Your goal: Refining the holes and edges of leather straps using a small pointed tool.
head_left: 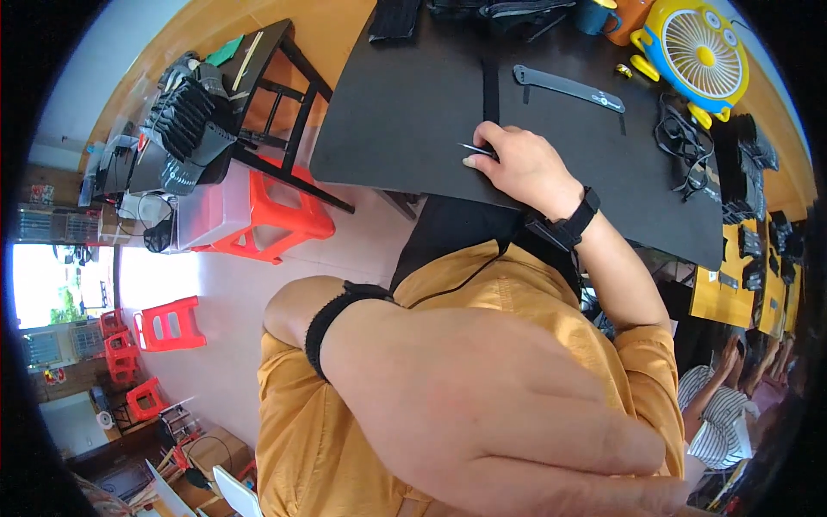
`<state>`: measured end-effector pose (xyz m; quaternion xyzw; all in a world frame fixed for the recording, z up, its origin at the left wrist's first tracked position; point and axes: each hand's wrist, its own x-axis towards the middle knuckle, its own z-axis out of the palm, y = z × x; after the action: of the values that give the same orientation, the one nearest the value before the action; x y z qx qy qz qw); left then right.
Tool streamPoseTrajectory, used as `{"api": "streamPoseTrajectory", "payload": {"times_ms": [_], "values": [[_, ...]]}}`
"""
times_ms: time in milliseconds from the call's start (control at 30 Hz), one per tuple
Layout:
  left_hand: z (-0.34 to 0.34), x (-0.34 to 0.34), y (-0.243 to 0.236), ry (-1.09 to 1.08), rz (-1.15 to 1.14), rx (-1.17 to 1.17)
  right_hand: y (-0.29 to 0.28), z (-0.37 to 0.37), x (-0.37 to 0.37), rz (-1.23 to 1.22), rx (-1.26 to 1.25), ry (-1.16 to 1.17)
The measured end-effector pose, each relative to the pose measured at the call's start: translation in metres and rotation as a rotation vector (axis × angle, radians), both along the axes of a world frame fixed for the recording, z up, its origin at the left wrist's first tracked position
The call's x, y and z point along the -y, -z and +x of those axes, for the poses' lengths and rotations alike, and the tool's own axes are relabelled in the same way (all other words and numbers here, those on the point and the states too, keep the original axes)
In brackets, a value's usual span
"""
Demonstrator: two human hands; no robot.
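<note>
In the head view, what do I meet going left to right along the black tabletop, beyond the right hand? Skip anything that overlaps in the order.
Black bundle → narrow black strap → grey strip → yellow-and-blue fan.

Our left hand (491, 392) stretches across us, extended flat; our right hand (522, 168) reaches forward, curled inward.

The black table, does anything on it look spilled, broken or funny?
I see nothing spilled or broken on the black table. The dark tangle of loops near the fan looks messy, while the black strap by the right hand lies straight.
</note>
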<state>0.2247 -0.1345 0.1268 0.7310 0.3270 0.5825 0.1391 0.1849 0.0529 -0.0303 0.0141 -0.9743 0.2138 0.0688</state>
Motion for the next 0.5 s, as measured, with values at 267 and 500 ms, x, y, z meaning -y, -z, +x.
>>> {"api": "streamPoseTrajectory", "payload": {"times_ms": [267, 500], "values": [[-0.031, 0.013, 0.036, 0.098, -0.042, -0.005, -0.002, 0.026, -0.01, -0.213, -0.053, 0.003], [-0.075, -0.001, 0.109, -0.562, -0.984, 0.403, -0.018, 0.053, -0.017, -1.034, 0.003, 0.164]]}}
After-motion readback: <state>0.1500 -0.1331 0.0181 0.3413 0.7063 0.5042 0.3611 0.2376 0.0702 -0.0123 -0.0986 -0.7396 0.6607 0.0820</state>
